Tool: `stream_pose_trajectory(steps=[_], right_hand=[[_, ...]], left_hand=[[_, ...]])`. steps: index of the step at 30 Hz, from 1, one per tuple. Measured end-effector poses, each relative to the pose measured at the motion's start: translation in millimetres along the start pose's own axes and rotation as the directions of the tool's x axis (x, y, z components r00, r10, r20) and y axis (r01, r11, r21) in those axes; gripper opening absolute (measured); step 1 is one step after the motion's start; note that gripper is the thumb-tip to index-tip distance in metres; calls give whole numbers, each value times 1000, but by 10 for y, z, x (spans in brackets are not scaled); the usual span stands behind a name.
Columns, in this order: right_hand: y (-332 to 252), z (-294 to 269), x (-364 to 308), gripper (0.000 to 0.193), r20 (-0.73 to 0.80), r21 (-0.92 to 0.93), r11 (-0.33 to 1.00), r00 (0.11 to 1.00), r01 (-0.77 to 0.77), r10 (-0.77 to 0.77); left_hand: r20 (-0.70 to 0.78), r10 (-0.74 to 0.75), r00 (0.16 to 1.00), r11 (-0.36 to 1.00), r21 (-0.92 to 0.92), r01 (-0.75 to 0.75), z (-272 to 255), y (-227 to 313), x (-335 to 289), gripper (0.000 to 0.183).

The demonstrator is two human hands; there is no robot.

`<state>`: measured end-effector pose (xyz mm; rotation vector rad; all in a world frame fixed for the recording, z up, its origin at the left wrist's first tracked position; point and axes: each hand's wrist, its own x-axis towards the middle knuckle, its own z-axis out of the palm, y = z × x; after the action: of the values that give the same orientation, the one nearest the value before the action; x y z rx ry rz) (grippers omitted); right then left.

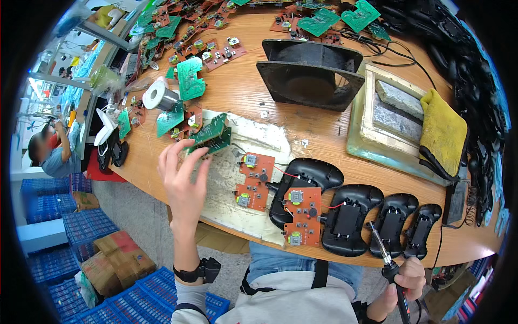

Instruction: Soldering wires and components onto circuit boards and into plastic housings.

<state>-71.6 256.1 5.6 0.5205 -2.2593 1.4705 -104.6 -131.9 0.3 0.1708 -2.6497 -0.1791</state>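
My left hand (pixel 183 181) reaches over the left of a worn white mat (pixel 216 186). Its fingertips are at the edge of a tilted green circuit board (pixel 211 129), which it appears to pinch; a second green board overlaps it. In my right hand (pixel 411 278), low at the right, is a soldering iron (pixel 389 264), its metal tip pointing up and left over black controller shells. Two orange-brown circuit boards, one on the mat (pixel 256 181) and one nearer me (pixel 303 216), lie component side up. Thin wires run from them to the black shells (pixel 353 218).
A black fan (pixel 310 75) stands at the back. Right of it, a framed tray (pixel 360 121) holds grey blocks and a yellow cloth (pixel 442 132). A solder spool (pixel 161 96) and heaped boards (pixel 216 54) lie left; black shells pile up far right. Blue crates (pixel 145 299) stand below.
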Motion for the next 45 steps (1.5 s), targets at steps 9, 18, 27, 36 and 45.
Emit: stream_pose_trajectory(steps=[9, 18, 27, 36, 45], right_hand=[[9, 17, 59, 34, 5, 34, 995, 996, -93, 93], [-169, 239, 415, 27, 169, 68, 987, 976, -147, 134], [5, 182, 360, 27, 311, 165, 953, 931, -252, 193], [182, 258, 229, 37, 127, 82, 982, 979, -172, 161], [76, 124, 43, 49, 135, 177, 962, 974, -206, 184]], left_hand=[[268, -456, 849, 466, -740, 484, -383, 418, 40, 15], [578, 349, 737, 573, -754, 320, -289, 1406, 163, 13], [634, 523, 569, 471, -772, 427, -59, 1660, 223, 23], [550, 386, 740, 687, -707, 167, -144, 1440, 38, 16], [488, 266, 831, 398, -841, 366, -352, 1504, 136, 14]])
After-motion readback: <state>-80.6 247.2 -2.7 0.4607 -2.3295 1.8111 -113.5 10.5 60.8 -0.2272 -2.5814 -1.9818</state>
